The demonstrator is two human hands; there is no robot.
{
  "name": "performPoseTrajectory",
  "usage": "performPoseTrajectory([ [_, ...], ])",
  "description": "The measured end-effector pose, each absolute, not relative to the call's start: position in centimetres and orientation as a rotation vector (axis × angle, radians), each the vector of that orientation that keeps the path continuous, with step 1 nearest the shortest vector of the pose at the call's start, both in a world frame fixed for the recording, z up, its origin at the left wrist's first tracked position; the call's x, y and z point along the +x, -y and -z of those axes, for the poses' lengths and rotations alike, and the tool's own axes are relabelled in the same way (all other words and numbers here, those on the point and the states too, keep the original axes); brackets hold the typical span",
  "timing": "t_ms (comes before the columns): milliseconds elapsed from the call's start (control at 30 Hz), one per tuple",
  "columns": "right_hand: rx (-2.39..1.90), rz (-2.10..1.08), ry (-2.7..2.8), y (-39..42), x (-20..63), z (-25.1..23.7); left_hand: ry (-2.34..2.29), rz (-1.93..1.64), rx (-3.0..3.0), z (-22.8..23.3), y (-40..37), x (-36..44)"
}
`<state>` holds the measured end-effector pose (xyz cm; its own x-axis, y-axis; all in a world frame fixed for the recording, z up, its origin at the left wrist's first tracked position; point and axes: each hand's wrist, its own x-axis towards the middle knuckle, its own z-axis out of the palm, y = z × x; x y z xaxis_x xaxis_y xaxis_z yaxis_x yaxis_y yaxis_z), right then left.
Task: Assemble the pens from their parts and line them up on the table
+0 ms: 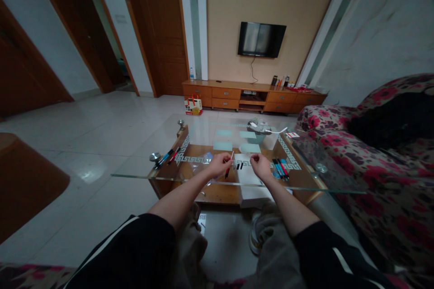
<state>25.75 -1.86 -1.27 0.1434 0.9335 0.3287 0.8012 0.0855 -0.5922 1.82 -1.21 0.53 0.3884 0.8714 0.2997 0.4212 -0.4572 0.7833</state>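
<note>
Seated view, lower centre of the frame: both forearms reach forward over the knees to a glass-topped table [169, 176]. The left hand [219, 164] is closed in a pinch on a thin pen refill [229, 165], pale at its upper end and red at its lower tip, held slanted just above the glass. The right hand [260, 165] is curled nearly shut; whether it holds a small part cannot be told at this size. To do the step well, it seems best to keep the refill pinched near its middle, with both wrists low and steady, so the slender piece neither bends nor slips. Between the hands lie small dark pen parts [239, 166] beside a white box [251, 180]. Left of centre rests one bundle of pens [168, 156]; right of centre a second group of pens [280, 168]. Farther up the table stands a small basket [258, 130]. Top centre: a wooden cabinet [252, 95] under a wall television [261, 39].
</note>
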Motion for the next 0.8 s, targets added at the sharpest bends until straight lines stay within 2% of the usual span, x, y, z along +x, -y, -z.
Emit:
performPoseTrajectory([
  [167,-1.594,-0.311,1.589,1.8,25.5,1.2,-1.102,-0.921,2.048,-0.7,1.3,1.8],
  [600,-1.273,-0.924,1.193,2.9,22.6,-0.4,-1.03,-0.839,2.106,0.7,0.9,2.0],
  [800,-1.238,-0.917,1.242,3.6,22.2,-1.4,-1.03,-0.768,2.144,0.6,1.1,1.9],
])
